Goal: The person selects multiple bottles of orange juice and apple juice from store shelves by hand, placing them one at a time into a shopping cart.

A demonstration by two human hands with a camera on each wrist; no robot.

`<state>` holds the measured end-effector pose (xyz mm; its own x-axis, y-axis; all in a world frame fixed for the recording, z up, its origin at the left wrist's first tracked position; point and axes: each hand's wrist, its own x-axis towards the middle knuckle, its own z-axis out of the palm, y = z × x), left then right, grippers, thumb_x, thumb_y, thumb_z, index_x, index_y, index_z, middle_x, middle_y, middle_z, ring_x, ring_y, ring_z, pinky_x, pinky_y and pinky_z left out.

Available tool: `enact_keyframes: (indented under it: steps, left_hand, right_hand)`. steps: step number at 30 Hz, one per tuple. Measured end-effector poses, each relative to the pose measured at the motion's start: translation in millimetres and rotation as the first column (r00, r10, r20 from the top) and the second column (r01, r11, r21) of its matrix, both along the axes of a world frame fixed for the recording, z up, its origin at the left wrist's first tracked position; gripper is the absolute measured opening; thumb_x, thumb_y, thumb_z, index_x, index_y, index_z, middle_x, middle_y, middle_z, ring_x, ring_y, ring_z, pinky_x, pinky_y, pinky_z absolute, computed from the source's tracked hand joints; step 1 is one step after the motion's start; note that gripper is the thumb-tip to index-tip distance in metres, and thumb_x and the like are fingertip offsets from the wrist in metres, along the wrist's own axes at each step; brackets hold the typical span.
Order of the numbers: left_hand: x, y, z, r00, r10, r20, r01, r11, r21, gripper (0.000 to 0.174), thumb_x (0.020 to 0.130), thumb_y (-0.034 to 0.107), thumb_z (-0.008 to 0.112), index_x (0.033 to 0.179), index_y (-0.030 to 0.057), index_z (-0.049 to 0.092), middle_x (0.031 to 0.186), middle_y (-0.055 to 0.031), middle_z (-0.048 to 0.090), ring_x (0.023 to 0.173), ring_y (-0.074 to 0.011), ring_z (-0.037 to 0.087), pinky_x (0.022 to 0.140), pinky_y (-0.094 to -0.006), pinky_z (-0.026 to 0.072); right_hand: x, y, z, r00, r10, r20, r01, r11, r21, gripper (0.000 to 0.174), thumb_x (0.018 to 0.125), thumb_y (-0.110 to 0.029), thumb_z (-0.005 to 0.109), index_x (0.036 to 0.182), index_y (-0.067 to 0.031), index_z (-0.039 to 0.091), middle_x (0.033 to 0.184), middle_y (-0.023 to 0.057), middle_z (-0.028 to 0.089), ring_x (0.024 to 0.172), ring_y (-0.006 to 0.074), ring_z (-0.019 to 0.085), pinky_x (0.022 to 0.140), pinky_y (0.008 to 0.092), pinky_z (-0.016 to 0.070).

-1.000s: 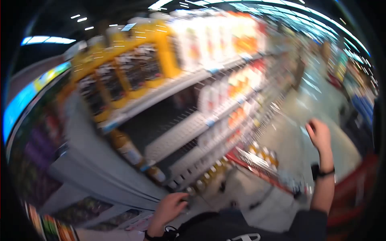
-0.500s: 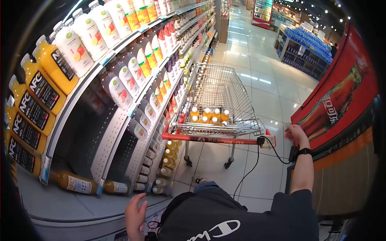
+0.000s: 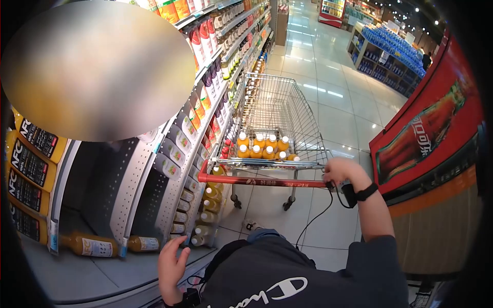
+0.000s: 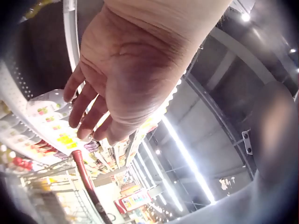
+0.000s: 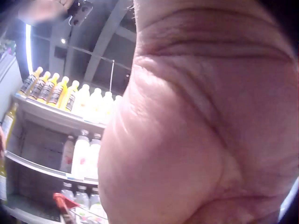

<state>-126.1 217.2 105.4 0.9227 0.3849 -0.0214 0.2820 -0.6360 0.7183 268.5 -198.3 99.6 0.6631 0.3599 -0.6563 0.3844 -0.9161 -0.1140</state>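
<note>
Left fingers (image 4: 83, 103) loosely bent, free; right fingers (image 3: 331, 171) forward at the handle (image 3: 257, 181), grip unclear.
One cart (image 3: 309, 115) ahead; two bottles (image 3: 97, 247) left of left fingers.

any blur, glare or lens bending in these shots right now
Head view: a blurred oval hides part of the shelves, light streaks glint on the tiled floor, dark corners ring a fisheye curve. Left wrist view: ceiling light glares, bottles look washed out, a blurred patch sits at right. Right wrist view: right hand looms large, a blurred patch at top left.
</note>
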Motion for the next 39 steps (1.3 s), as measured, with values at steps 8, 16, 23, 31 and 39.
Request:
enact_keyframes:
  steps: [8, 16, 23, 31, 39]
  left_hand:
    - [6.5, -1.9, -7.8, 0.994, -0.099, -0.052, 0.098, 0.995, -0.024, 0.035, 0.089, 0.012, 0.070, 0.122, 0.0030, 0.066, 0.120, -0.0172, 0.069, 0.114, -0.0358, 0.065, 0.096, -0.0387, 0.0504]
    - [24.6, 19.7, 4.8, 0.993, -0.100, -0.061, 0.106, 0.989, 0.099, 0.035, 0.089, 0.015, 0.071, 0.121, 0.0018, 0.067, 0.119, -0.0169, 0.070, 0.111, -0.0359, 0.065, 0.093, -0.0394, 0.0522]
    - [67.7, 25.6, 53.8, 0.976, -0.134, 0.171, 0.081, 0.954, 0.287, 0.032, 0.091, 0.020, 0.070, 0.119, 0.0053, 0.068, 0.118, -0.0147, 0.069, 0.110, -0.0352, 0.064, 0.094, -0.0425, 0.0521]
    - [-43.5, -4.4, 124.3, 0.813, -0.056, 0.580, -0.188, 0.917, 0.351, 0.024, 0.086, 0.010, 0.070, 0.110, 0.0059, 0.072, 0.108, -0.0101, 0.073, 0.096, -0.0302, 0.070, 0.085, -0.0394, 0.0555]
    - [-132.0, -55.9, 150.3, 0.476, 0.325, 0.817, -0.696, 0.707, 0.124, 0.016, 0.093, 0.015, 0.065, 0.095, 0.0010, 0.070, 0.083, -0.0135, 0.073, 0.073, -0.0254, 0.068, 0.067, -0.0367, 0.0521]
  right_hand:
    - [-111.9, 33.3, -48.9, 0.586, 0.081, -0.806, -0.407, 0.890, -0.207, 0.040, 0.092, -0.046, 0.067, 0.103, -0.0084, 0.077, 0.088, 0.0046, 0.078, 0.079, 0.0158, 0.071, 0.076, 0.0343, 0.0551]
    - [-119.9, 21.5, 42.3, 0.960, 0.260, 0.105, -0.280, 0.881, 0.380, 0.032, 0.091, -0.024, 0.072, 0.116, -0.0054, 0.069, 0.094, 0.0151, 0.074, 0.083, 0.0331, 0.073, 0.074, 0.0428, 0.0574]
    - [-162.3, 125.7, 339.3, 0.218, 0.057, 0.974, -0.961, 0.184, 0.205, 0.024, 0.083, -0.010, 0.075, 0.105, -0.0023, 0.069, 0.087, 0.0104, 0.067, 0.079, 0.0234, 0.064, 0.069, 0.0339, 0.0488]
    - [-148.4, 346.3, 534.7, -0.079, -0.028, 0.997, -0.977, -0.197, -0.083, 0.019, 0.101, -0.018, 0.064, 0.096, -0.0006, 0.064, 0.081, 0.0037, 0.060, 0.076, 0.0114, 0.060, 0.067, 0.0267, 0.0479]
    - [-178.9, 582.5, 510.1, 0.208, 0.074, 0.975, -0.937, 0.300, 0.177, 0.071, 0.093, -0.068, 0.050, 0.128, -0.0102, 0.071, 0.133, 0.0215, 0.064, 0.125, 0.0356, 0.062, 0.105, 0.0450, 0.0506]
